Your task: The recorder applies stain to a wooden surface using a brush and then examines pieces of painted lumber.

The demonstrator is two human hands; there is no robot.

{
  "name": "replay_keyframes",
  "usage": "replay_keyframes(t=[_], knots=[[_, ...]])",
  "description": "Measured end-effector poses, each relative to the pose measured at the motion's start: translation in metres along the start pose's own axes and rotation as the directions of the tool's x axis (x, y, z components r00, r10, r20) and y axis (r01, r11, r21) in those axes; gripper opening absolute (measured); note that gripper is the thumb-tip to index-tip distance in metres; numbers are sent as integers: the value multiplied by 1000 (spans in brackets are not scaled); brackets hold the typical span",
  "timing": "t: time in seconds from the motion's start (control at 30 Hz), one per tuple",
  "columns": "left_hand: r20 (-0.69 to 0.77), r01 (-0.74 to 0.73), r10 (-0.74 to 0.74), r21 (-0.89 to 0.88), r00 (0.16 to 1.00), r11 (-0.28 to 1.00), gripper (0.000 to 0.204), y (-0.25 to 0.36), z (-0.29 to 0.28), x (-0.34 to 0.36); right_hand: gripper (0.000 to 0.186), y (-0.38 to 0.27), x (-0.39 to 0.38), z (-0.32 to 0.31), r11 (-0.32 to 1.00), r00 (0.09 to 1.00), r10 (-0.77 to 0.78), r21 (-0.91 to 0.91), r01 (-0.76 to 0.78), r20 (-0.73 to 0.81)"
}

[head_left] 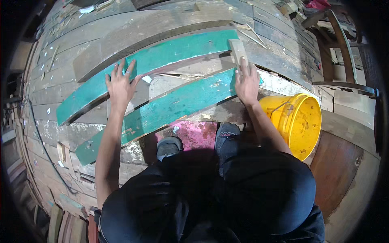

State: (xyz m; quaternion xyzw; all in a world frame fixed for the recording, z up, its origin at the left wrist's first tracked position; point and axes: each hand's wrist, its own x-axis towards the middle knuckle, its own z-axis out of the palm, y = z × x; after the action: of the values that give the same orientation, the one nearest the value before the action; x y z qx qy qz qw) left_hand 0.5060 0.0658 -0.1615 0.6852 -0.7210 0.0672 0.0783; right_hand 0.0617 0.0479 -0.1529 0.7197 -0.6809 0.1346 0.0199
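Observation:
Two long green-painted planks lie side by side with a gap between them, the far plank [178, 52] and the near plank [178, 102]. My left hand [120, 86] rests on the far plank with its fingers spread over the near edge, gripping nothing. At the right ends, a short bare wooden strip [238, 49] reaches from the far plank toward the near one. My right hand [247, 83] lies over the strip's near end and the near plank's right end, fingers stretched out. The contact under its palm is hidden.
A bare thick board [150, 30] lies behind the far plank. Beside my right forearm, a yellow bucket [306, 127] lies tipped on its side. A wooden chair-like frame [338, 48] stands at the right. Wood scraps and a dark cable [42, 143] lie on the board floor.

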Motion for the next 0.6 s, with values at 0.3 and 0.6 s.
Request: replay_keyframes(t=[0.3, 0.6], knots=[[-30, -7, 0, -228, 1000, 974, 68, 38, -4, -17, 60, 4, 24, -2, 998, 998, -54, -10, 55, 37], [203, -216, 291, -325, 935, 921, 103, 99, -48, -89, 65, 15, 36, -4, 996, 982, 82, -53, -73, 172]])
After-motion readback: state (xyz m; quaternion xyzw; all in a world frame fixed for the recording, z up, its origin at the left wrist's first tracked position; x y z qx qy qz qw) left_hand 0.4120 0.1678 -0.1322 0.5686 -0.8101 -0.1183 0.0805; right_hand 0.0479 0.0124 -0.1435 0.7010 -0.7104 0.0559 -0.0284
